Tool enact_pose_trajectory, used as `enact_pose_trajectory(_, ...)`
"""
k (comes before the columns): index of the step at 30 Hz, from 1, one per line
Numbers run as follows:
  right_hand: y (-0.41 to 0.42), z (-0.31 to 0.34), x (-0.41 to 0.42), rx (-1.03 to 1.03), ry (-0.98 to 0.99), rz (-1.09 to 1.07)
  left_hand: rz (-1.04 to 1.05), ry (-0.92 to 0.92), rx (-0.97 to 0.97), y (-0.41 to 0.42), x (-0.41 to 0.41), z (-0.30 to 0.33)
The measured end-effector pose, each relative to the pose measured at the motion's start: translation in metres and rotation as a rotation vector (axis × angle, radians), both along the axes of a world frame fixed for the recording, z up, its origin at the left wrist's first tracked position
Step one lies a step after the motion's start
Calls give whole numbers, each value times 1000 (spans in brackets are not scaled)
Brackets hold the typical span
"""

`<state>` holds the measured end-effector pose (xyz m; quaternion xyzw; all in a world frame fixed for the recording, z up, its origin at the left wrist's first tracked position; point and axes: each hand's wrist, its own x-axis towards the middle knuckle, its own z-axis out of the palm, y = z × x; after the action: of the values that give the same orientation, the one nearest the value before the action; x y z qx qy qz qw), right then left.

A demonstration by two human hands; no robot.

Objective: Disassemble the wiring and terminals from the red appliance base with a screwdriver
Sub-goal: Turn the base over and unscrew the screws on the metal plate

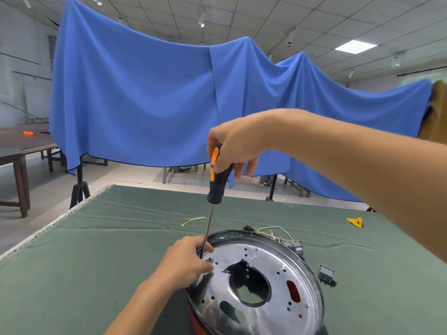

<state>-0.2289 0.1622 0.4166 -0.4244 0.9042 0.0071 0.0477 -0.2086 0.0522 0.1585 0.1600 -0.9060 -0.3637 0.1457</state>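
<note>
Screwdriver (215, 180) upright over the base (256, 281), both hands at work.

Head view: right hand (238, 151) clamped round the black-and-orange handle, shaft running down to the plate's left rim. Left hand (188, 262) pinching the shaft low, fingers curled, grip resting on the rim. Base on the green surface (96, 250), red wall showing beneath the silver plate. Wires (273, 232) bunched at the far rim; loose leads (194, 220) beyond; grey part (327, 275) just right; yellow scrap (355, 222) well apart.
</note>
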Motion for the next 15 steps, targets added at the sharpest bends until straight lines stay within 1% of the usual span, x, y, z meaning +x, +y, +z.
enact_pose_trajectory(3,5,-7,1,-5,-16,-73,-1,-18,-16,0,-1,1)
enact_pose_trajectory(5,5,-14,2,-10,150,-132,1,-22,-10,1,0,1)
enact_pose_trajectory(6,4,-16,0,-35,250,-129,1,-21,-7,1,1,2)
enact_pose_trajectory(7,2,-17,-2,-59,299,-108,0,-18,-4,1,1,2)
enact_pose_trajectory(8,-1,-16,-2,-64,279,-81,-1,-14,2,1,2,2)
enact_pose_trajectory(11,-4,-7,2,-104,6,10,-2,3,33,1,4,1)
enact_pose_trajectory(12,-3,-5,3,-119,-57,31,-4,4,42,1,5,1)
enact_pose_trajectory(13,-3,-5,4,-124,-84,36,-5,5,49,0,5,0)
enact_pose_trajectory(15,-3,-10,6,-100,-43,9,-5,4,53,0,4,0)
